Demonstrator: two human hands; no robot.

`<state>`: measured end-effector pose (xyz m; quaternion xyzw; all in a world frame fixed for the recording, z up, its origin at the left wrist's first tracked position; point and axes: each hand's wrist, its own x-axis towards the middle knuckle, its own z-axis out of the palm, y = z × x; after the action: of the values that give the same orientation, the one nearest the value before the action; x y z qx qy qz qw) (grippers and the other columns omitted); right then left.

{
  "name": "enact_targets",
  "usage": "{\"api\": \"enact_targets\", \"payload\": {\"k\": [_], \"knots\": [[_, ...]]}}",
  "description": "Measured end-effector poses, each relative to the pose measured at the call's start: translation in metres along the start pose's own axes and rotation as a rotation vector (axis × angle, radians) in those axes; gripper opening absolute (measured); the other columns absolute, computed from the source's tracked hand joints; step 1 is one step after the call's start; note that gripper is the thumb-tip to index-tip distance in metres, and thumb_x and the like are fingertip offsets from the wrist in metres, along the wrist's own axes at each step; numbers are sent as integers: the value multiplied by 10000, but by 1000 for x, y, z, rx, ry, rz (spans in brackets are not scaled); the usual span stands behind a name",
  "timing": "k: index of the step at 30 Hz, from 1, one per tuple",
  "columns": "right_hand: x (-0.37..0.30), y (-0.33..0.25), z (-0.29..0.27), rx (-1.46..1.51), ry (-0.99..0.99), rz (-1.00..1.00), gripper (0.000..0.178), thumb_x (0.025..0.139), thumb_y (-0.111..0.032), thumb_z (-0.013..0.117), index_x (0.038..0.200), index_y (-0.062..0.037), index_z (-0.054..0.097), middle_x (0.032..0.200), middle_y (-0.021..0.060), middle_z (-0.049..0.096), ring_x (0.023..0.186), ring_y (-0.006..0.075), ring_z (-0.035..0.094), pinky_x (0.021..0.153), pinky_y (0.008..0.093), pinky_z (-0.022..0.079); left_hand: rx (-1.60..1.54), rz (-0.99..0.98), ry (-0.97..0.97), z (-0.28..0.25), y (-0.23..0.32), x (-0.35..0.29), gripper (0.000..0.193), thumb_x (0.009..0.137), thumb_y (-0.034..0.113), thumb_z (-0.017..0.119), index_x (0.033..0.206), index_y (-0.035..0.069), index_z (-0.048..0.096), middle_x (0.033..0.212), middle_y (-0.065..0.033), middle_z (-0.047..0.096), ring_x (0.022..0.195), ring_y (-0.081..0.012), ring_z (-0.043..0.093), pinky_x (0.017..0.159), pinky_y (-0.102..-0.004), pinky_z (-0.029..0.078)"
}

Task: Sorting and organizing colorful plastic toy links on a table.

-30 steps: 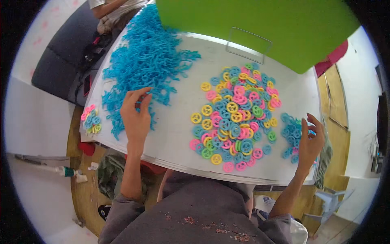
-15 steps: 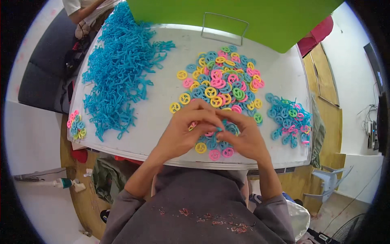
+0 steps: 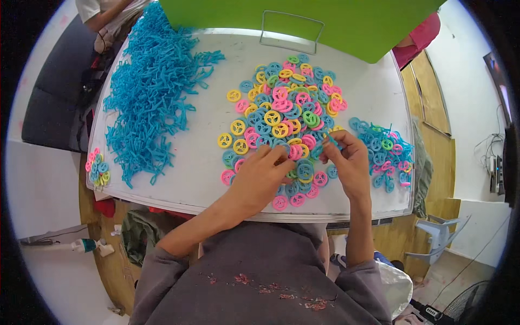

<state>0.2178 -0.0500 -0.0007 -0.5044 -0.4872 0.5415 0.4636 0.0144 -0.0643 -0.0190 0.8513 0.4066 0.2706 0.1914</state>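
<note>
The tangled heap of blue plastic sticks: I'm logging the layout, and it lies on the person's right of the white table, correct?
Not quite. In the head view the tangled heap of blue plastic sticks lies on the person's left of the white table.

Table layout, seen from above

On the white table (image 3: 216, 179), blue plastic stick pile (image 3: 146, 103) left, multicoloured plastic rings (image 3: 287, 114) centre, smaller, possibly assembled, heap (image 3: 387, 154) right.

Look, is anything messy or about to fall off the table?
A little. A small cluster of coloured wheels sits right at the table's left edge, apart from the big wheel pile. Some blue pieces reach past the far left edge. Nothing looks broken. The left hand and right hand are at the big pile's near side.
</note>
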Motion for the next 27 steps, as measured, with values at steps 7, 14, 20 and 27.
{"api": "enact_targets", "payload": {"k": [7,14,20,27], "knots": [[4,3,2,68,52,5,124,876,-72,631,958,11,591,866,55,640,751,110,621,682,235,497,-35,-64,-44,3,-5,5,238,687,129,715,907,88,633,928,-51,560,880,-259,550,741,-360,463],[2,6,3,60,74,-80,176,853,-33,645,1016,19,602,900,51,646,817,102,618,723,229,498,183,143,11,14,3,7,283,648,82,694,916,51,610,942,-39,522,879,-215,521,723,-350,461],[0,7,1,108,34,-99,199,837,-7,653,1028,16,604,931,46,641,840,91,604,744,217,485,-173,-64,225,14,-2,9,214,735,26,667,939,29,601,908,-77,576,781,-220,586,644,-325,487],[-1,17,13,58,-20,-118,203,808,21,671,994,10,591,943,57,640,895,116,591,798,255,479,-1059,-544,289,-7,4,19,215,907,44,564,1113,-6,600,979,-79,652,787,-115,634,660,-240,542]]}}
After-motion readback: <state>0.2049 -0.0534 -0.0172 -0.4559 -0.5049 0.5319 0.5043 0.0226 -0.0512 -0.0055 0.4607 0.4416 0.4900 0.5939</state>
